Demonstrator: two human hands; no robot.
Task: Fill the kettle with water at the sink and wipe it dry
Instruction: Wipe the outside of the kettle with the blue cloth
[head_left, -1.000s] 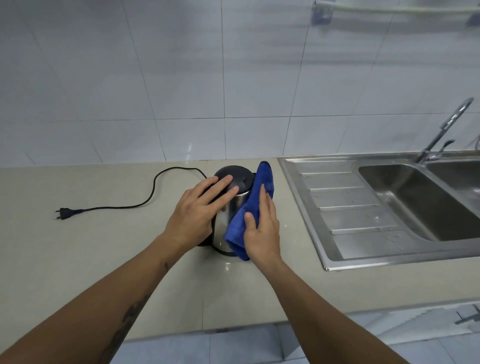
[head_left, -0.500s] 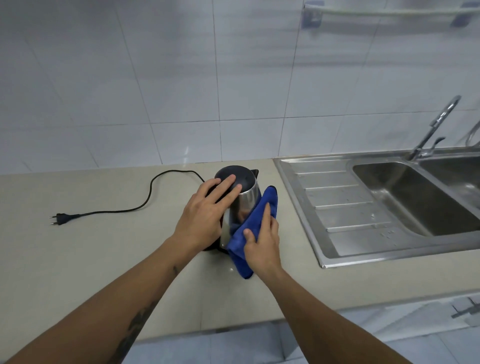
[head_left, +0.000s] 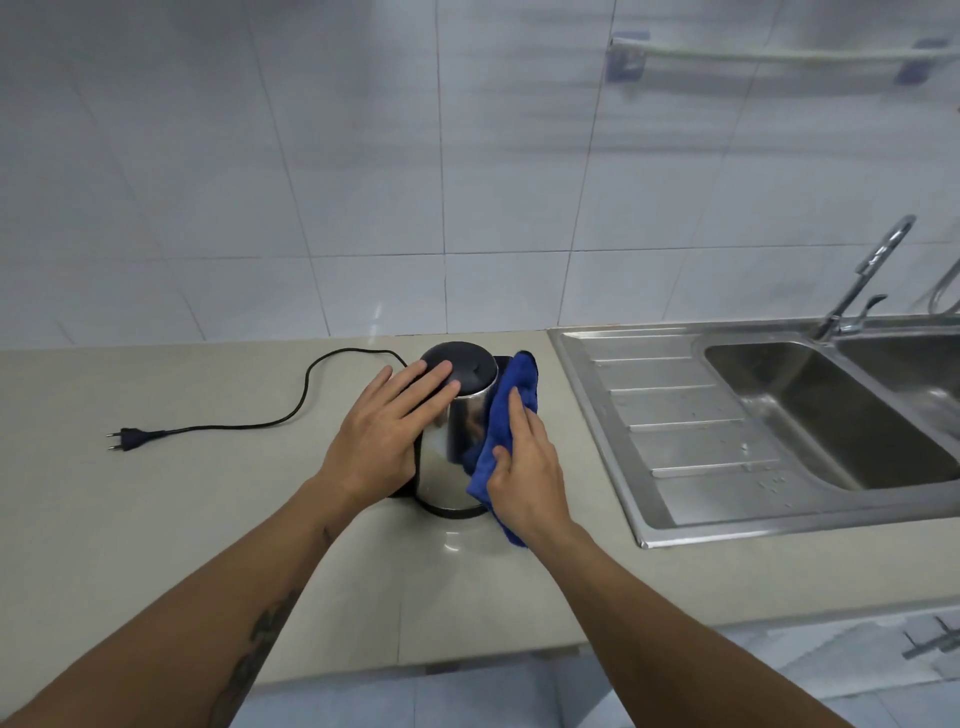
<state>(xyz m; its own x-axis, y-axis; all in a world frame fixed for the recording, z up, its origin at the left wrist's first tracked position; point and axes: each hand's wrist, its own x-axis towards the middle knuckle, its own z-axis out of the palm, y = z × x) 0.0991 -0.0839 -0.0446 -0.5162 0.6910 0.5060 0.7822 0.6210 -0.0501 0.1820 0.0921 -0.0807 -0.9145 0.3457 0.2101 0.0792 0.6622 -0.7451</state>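
Note:
A steel kettle (head_left: 451, 457) with a black lid stands upright on the beige counter (head_left: 156, 519), left of the sink. My left hand (head_left: 387, 439) lies over its left side and handle, fingers reaching onto the lid. My right hand (head_left: 524, 467) presses a blue cloth (head_left: 511, 395) against the kettle's right side. The cloth runs from near the lid down to the counter. The kettle's handle is hidden under my left hand.
A black power cord (head_left: 306, 395) curls from behind the kettle to a plug (head_left: 127, 439) at the left. The steel sink (head_left: 831, 415) with drainboard and faucet (head_left: 867, 275) lies to the right. A towel rail (head_left: 769, 54) hangs on the tiled wall.
My right hand has slid the blue cloth down the kettle's right side and back up toward the lid. My left hand has stayed on the kettle.

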